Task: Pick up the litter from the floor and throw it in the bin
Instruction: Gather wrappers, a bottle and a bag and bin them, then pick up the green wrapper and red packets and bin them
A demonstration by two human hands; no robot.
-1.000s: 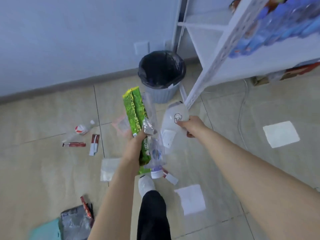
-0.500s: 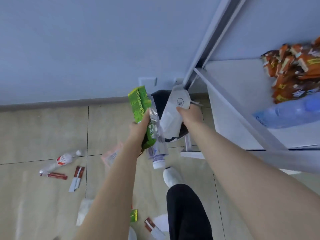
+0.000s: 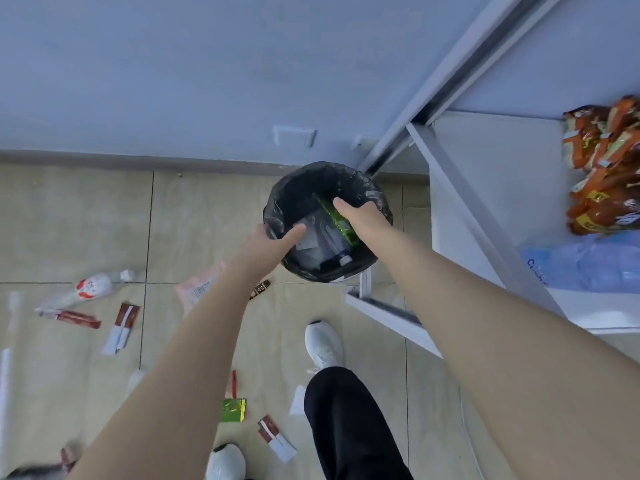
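A round bin (image 3: 304,188) lined with a black bag stands by the wall. Inside it lie a green wrapper (image 3: 334,221), a clear plastic bottle (image 3: 334,247) and a pale packet (image 3: 306,237). My left hand (image 3: 270,242) hangs over the bin's left rim, fingers apart and holding nothing. Over the bin's right side my right hand (image 3: 360,220) is also empty with loose fingers. Litter lies on the tiled floor: a crushed bottle with a red label (image 3: 86,289), red-and-white sachets (image 3: 121,327), a small green packet (image 3: 233,410) and another sachet (image 3: 277,438).
A white metal shelf rack (image 3: 460,188) stands right of the bin, its foot bar (image 3: 384,313) low by my white shoe (image 3: 323,344). Orange snack packs (image 3: 606,171) and a water bottle pack (image 3: 585,268) sit on the shelf. A pink packet (image 3: 197,289) lies under my left forearm.
Both hands reached over the bin and let go; the green wrapper, bottle and white packet that they held now lie inside it. The view has moved closer to the bin.
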